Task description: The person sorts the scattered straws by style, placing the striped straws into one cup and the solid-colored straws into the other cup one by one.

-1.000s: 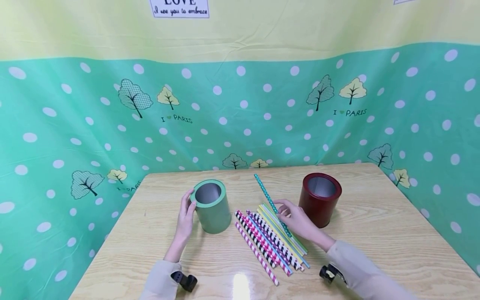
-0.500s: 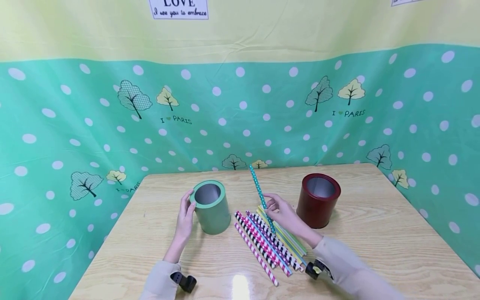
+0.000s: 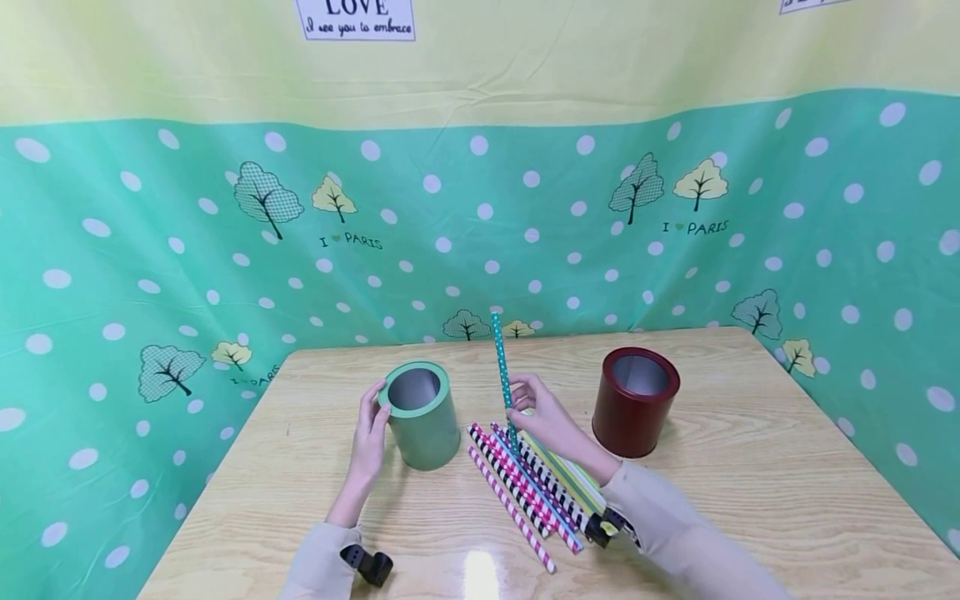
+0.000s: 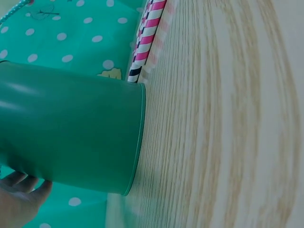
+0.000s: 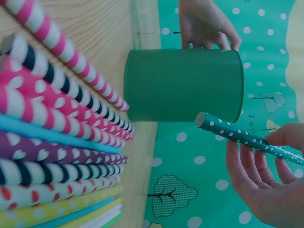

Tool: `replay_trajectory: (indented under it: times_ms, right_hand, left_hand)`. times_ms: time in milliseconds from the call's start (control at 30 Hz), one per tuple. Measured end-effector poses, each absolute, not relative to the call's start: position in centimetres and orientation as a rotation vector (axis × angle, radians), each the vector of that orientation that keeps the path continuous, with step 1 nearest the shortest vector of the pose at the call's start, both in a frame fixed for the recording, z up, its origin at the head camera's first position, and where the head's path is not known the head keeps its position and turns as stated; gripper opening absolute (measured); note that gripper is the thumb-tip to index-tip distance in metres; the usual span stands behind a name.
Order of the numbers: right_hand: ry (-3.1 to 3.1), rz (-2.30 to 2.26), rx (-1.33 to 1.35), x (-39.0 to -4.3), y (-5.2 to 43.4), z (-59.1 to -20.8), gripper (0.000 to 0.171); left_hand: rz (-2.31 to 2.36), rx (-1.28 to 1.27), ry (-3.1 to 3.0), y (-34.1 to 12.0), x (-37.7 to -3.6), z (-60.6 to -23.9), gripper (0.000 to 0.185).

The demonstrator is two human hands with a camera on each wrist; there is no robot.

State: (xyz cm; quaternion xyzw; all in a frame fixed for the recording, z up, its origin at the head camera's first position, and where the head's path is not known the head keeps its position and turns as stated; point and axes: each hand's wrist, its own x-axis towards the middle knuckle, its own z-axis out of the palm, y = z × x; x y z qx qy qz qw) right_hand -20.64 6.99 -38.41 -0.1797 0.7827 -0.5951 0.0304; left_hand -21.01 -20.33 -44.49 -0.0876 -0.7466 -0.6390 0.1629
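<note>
My right hand pinches a teal white-dotted straw and holds it nearly upright above a row of patterned paper straws lying on the table. In the right wrist view the straw crosses my fingers, its lower end near the green can. My left hand rests against the left side of the green can, which stands open-topped; in the left wrist view the green can fills the left and my fingertips touch its rim end.
A dark red can stands open-topped right of the straws. The wooden table is backed by a green polka-dot cloth on all sides. The lying straws are pink, black, purple, blue and yellow.
My right hand has lifted the teal straw from the row and moved it left toward the green can, tilting it more upright. My left hand and both cans have stayed put.
</note>
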Motion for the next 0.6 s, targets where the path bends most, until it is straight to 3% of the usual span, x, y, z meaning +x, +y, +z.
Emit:
replay_trajectory:
  times_ms: [600]
  right_hand:
    - [2.228, -2.181, -0.512, -22.4, 3.9, -36.0, 0.040]
  left_hand:
    - [-1.854, -0.226, -2.110, -19.9, -20.8, -43.9, 0.040]
